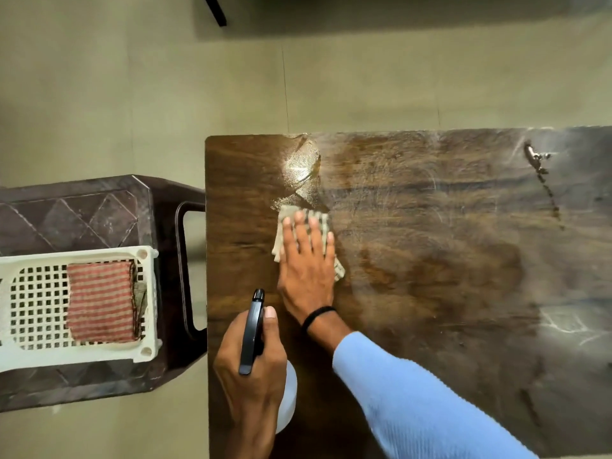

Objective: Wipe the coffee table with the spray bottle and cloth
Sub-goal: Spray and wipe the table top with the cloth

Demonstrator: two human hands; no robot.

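1. Coffee table of dark brown wood (430,243), long axis left-right.
2. Left hand (248,376) grips black-headed white spray bottle (251,332) over near-left corner, nozzle pointing away.
3. Right hand (306,266), fingers straight, presses beige checked cloth (288,215) on table's left part.

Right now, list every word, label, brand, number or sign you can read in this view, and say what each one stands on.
None: no readable text shows anywhere in this view.
spray bottle: no label visible; the left hand covers much of it.
wiping cloth: checked weave only.
white basket and striped cloth: no print.
coffee table: wood grain and wet streaks only.
plastic stool: moulded diamond pattern, no lettering.
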